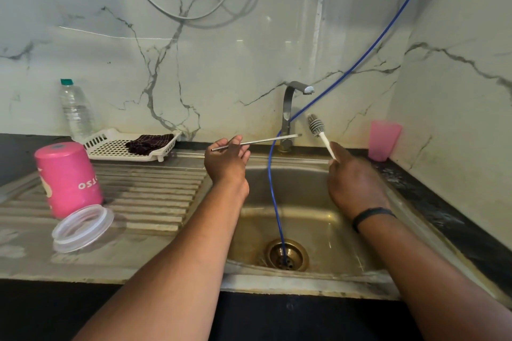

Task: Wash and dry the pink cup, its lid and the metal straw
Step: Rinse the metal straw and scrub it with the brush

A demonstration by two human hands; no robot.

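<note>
Here the left hand [225,159] pinches the metal straw [256,142] over the sink [401,202], right hand [352,174] gripping a brush [320,131].

The counter [25,158] was dark and held a metal sink [304,219] with a ridged draining board [149,191]. Left of the sink, on the board, a pink cup [69,178] stood upside down, with a clear lid [83,228] touching it in front. Behind the board sat a white tray [110,147] and a water bottle [75,111]. Right of the sink stood a small pink tumbler [383,140].
</note>
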